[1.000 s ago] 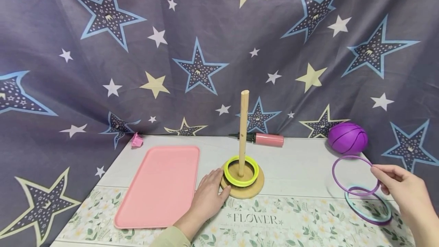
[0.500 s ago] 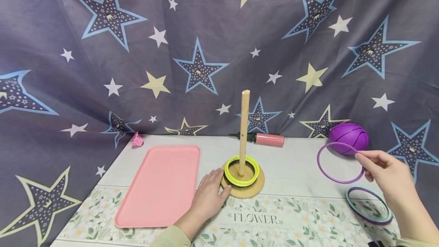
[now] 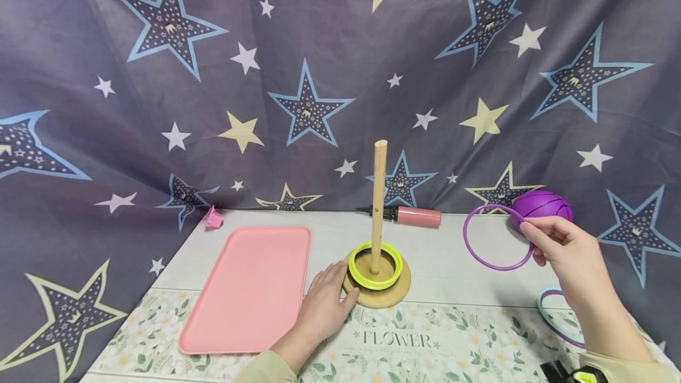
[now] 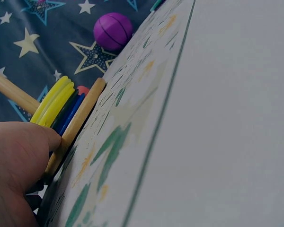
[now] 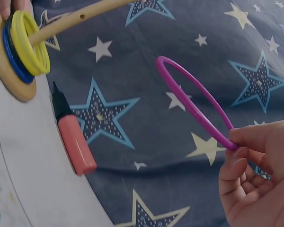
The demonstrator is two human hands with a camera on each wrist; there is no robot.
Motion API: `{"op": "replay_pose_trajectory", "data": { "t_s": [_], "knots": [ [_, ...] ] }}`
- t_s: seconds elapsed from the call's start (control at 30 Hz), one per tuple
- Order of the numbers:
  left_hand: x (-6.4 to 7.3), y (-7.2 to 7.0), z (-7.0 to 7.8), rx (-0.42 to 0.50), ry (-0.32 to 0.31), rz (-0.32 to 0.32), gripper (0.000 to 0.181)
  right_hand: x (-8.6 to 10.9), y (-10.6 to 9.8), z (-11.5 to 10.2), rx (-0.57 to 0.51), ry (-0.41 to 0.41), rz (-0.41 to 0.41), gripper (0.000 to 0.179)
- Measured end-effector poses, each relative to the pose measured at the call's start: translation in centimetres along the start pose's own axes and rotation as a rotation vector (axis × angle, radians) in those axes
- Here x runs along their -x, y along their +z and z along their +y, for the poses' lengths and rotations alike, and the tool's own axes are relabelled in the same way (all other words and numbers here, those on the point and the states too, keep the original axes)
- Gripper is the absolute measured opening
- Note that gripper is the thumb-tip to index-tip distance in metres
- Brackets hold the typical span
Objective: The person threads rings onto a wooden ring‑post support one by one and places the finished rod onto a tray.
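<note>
Purple ball [image 3: 548, 204], pink-and-black pump [image 3: 419, 217], starry backdrop [image 3: 319, 34]

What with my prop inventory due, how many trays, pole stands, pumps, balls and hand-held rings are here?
Trays: 1, the pink tray
Pole stands: 1, the wooden pole stand
Pumps: 1, the pump
Balls: 1, the purple ball
Hand-held rings: 1, the purple ring in the right hand
Total: 5

Forward-down head view, tilted wrist close-ups, shared peg [image 3: 378, 200]
</note>
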State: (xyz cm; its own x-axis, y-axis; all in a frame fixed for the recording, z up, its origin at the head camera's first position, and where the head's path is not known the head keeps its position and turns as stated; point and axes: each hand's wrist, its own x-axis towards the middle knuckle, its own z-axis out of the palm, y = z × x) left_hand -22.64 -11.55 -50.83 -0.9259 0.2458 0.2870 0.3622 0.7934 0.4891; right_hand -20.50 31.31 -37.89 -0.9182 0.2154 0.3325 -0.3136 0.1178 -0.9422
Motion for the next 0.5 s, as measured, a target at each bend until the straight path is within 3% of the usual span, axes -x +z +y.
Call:
{"op": "replay_pose_trajectory", "data": {
  "t_s": [0.5],
  "knots": [
    [0.0,-0.1,0.4,0.01,-0.008,-0.006,0.067,-0.6,5.1,-2.0,-0.148,-0.078,-0.059,0.009]
  ]
}}
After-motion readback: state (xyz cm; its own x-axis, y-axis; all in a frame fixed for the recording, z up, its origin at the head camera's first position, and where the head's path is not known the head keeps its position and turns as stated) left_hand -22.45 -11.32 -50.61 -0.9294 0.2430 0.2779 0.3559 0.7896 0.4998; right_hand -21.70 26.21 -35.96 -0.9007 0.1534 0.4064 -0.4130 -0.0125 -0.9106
